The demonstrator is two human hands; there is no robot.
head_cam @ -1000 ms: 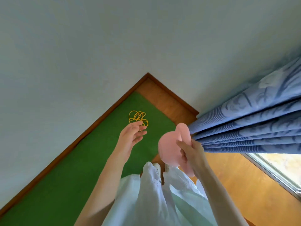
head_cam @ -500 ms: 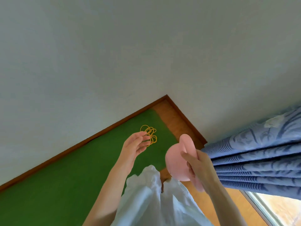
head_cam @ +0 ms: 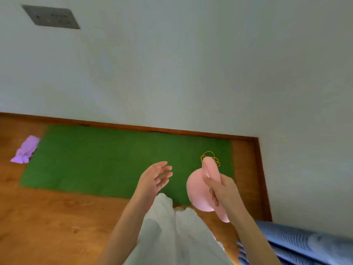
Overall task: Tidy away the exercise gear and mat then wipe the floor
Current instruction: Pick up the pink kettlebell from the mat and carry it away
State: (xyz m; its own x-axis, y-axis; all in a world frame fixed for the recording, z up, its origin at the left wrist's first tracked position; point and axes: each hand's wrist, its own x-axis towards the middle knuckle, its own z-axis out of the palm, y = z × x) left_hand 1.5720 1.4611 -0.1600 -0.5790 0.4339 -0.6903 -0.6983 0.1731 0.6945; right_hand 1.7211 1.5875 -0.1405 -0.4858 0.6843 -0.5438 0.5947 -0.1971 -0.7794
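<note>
Swinging left since the earlier frame, the view now takes in the whole mat and a purple cloth (head_cam: 25, 150) at middle left. Right hand (head_cam: 224, 192) fingers (head_cam: 208, 179) curl round pink discs (head_cam: 198, 190), lower right of centre. Left hand (head_cam: 152, 180) fingers (head_cam: 164, 169) are spread and released, holding nothing, over the green mat (head_cam: 107, 161). Yellow cord (head_cam: 210, 156) lies coiled on the mat's right end. Blue curtain (head_cam: 305, 243) fills the lower right; a wall plate (head_cam: 50, 17) sits upper left.

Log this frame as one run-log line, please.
right hand: grips pink dumbbell | left hand: open, empty | yellow cord: on green mat | purple cloth: floor
</note>
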